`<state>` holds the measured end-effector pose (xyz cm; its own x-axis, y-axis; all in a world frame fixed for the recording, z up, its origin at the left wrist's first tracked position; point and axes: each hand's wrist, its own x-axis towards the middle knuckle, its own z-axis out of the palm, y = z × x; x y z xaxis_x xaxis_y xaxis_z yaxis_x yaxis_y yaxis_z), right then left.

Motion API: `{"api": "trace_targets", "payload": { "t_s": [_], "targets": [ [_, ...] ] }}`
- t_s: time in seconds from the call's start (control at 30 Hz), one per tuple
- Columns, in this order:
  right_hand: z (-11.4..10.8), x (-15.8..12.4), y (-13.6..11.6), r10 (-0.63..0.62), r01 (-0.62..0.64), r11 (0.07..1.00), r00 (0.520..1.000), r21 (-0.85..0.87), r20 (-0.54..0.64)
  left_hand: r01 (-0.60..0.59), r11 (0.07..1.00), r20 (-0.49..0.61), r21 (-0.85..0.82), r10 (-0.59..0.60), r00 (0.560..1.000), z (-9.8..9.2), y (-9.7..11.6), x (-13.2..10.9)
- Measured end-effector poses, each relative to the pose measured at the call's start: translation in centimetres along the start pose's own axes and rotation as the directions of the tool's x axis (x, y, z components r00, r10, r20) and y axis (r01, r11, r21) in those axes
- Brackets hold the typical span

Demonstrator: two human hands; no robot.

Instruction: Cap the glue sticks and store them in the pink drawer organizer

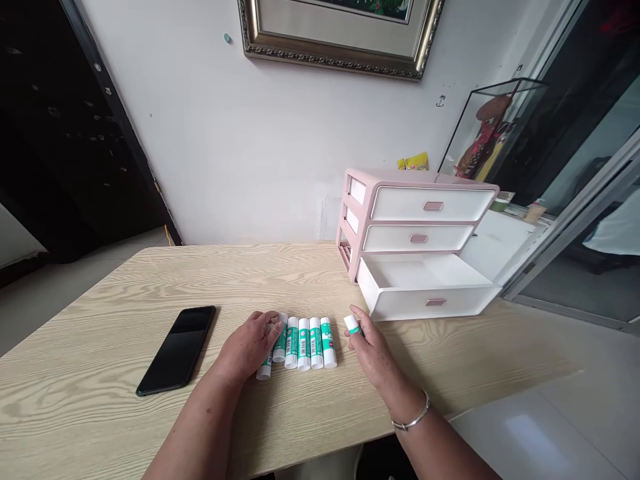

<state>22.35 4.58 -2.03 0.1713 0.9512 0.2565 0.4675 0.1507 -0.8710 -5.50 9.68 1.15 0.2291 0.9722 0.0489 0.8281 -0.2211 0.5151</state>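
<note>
Tubes in white and green, six of them, lie in a row in the middle of the tabletop, towards its near edge; the print on them is too small to read. The left hand partly covers the two leftmost, its fingers curled over the end one; I cannot tell whether they grip it. Right of the row, the right hand pinches a seventh tube between thumb and fingers, which hide its lower part. A bracelet circles that wrist, and both forearms are cut off below.

Just beyond the right hand, a bottom drawer juts from a pink and white drawer unit at the tabletop's far right, blocking the way to the back there. Behind the unit's top, a yellow packet is partly hidden, as is the base of a glass case whose contents are hard to make out. Towards the tabletop's left edge lies a black phone. On the wall hangs a gilt picture frame, its top cut off. Under the near edge, a dark shape is unclear.
</note>
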Motion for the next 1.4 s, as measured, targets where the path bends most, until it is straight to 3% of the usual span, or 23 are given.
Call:
{"api": "trace_targets", "payload": {
  "t_s": [0.13,0.33,0.53,0.8,0.9,1.03,1.17,1.4],
  "targets": [
    [-0.1,0.3,-0.2,-0.030,0.028,0.998,0.999,-0.057,-0.019,-0.024,1.000,-0.011,-0.009,0.024,1.000,0.3,-0.7,0.3],
    [-0.3,0.1,-1.2,-0.039,0.042,0.939,0.999,-0.342,0.017,-0.012,1.000,-0.035,-0.018,0.012,0.999,0.2,-0.9,0.2],
    [-0.2,0.2,-1.1,-0.154,0.154,0.861,0.987,-0.485,0.041,-0.022,1.000,-0.032,-0.019,0.021,0.999,0.2,-0.7,0.3],
    [-0.6,-0.4,-2.5,-0.220,0.226,0.866,0.973,-0.447,0.065,-0.022,0.999,-0.016,-0.033,0.021,1.000,-0.4,0.3,-0.3],
    [-0.8,-1.0,-3.2,-0.334,0.368,0.819,0.930,-0.440,0.156,-0.035,0.999,-0.006,-0.028,0.035,0.999,-0.4,0.2,-0.2],
    [-0.9,-1.4,-3.5,-0.369,0.467,0.750,0.883,-0.468,0.290,-0.025,1.000,-0.007,-0.017,0.025,1.000,-0.3,0.2,-0.2],
    [-0.8,-1.5,-3.4,-0.346,0.471,0.742,0.878,-0.476,0.330,-0.019,1.000,-0.006,-0.012,0.019,1.000,-0.5,0.3,-0.3],
    [-0.4,-1.6,-2.2,-0.314,0.406,0.773,0.912,-0.487,0.263,-0.053,0.998,0.003,-0.013,0.054,0.999,0.0,-0.5,0.1]
  ]
}}
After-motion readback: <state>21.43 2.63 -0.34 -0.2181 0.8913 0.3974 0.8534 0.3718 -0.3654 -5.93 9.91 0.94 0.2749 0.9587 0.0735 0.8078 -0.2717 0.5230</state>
